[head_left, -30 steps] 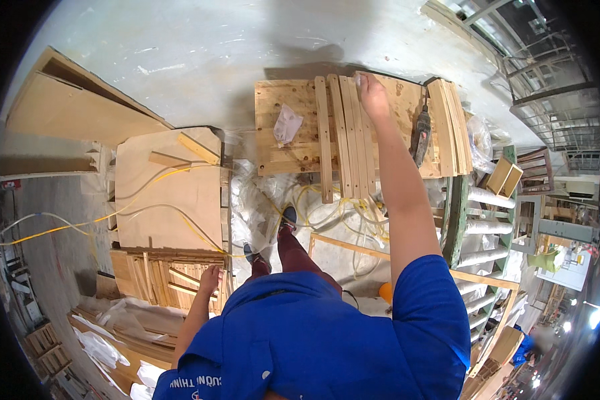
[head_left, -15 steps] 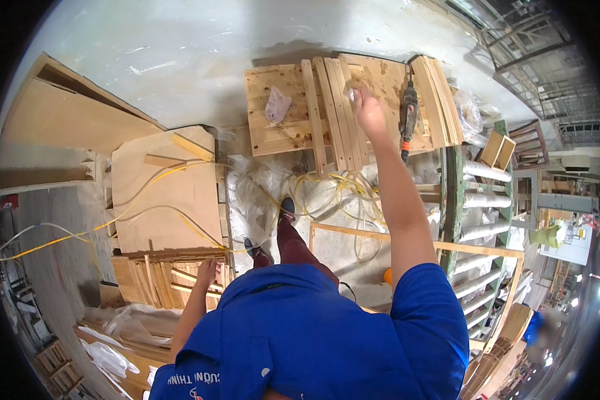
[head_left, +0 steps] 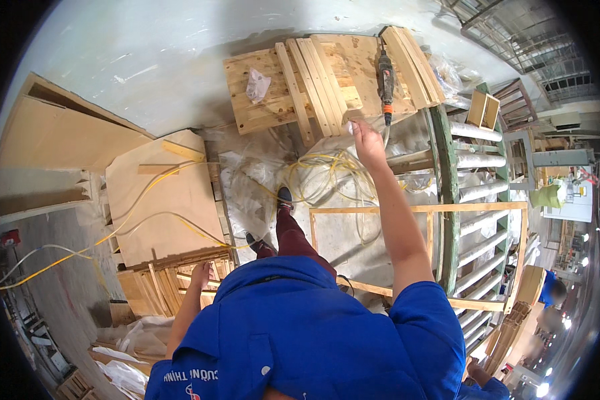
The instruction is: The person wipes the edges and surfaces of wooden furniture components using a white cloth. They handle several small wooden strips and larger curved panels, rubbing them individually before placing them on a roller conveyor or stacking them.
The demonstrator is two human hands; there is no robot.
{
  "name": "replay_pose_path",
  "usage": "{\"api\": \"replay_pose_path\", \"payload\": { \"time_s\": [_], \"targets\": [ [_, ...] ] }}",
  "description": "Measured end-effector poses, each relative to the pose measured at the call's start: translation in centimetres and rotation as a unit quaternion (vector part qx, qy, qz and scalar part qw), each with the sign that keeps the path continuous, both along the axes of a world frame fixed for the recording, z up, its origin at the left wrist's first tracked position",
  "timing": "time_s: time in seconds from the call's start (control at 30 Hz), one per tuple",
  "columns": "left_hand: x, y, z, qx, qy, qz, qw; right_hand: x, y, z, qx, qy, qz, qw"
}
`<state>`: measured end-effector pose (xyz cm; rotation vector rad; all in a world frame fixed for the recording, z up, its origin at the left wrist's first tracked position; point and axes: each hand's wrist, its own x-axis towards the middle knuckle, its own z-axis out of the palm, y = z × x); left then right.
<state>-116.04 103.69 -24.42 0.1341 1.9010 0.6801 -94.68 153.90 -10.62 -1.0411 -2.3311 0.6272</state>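
Note:
My right hand (head_left: 368, 143) is closed on a small white piece (head_left: 349, 127), too small to name. It is at the near ends of several pale wooden strips (head_left: 319, 83) lying side by side on a plywood bench (head_left: 260, 117). A corded power tool (head_left: 385, 80) with an orange collar lies to the right of these strips, and a crumpled pale cloth or wrapper (head_left: 257, 86) to their left. My left hand (head_left: 201, 275) hangs low with loosely curled fingers, nothing visible in it, in front of a stack of wooden pieces (head_left: 163, 283).
Yellow hose (head_left: 337, 167) coils across the floor near my feet. A thin wooden frame (head_left: 380, 209) leans by a green roller conveyor (head_left: 447, 187) on my right. Brown board (head_left: 157, 213) and loose plastic sheeting (head_left: 247, 180) are at left. Another person's blue sleeve (head_left: 490, 390) shows lower right.
My right hand has come back from above the strips to the bench's near edge, still holding the white piece. The view has shifted, so the bench sits higher and further left.

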Motion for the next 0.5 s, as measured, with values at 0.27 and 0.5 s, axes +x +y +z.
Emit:
{"api": "replay_pose_path", "payload": {
  "time_s": [0.27,0.5],
  "targets": [
    [-0.7,3.0,0.4,0.024,0.021,0.010,0.999,-2.3,4.5,1.8,-0.003,0.050,0.021,0.998],
    [-0.4,6.6,0.3,0.024,0.035,0.055,0.998,-13.1,14.4,2.7,0.029,0.090,0.049,0.994]
  ]
}}
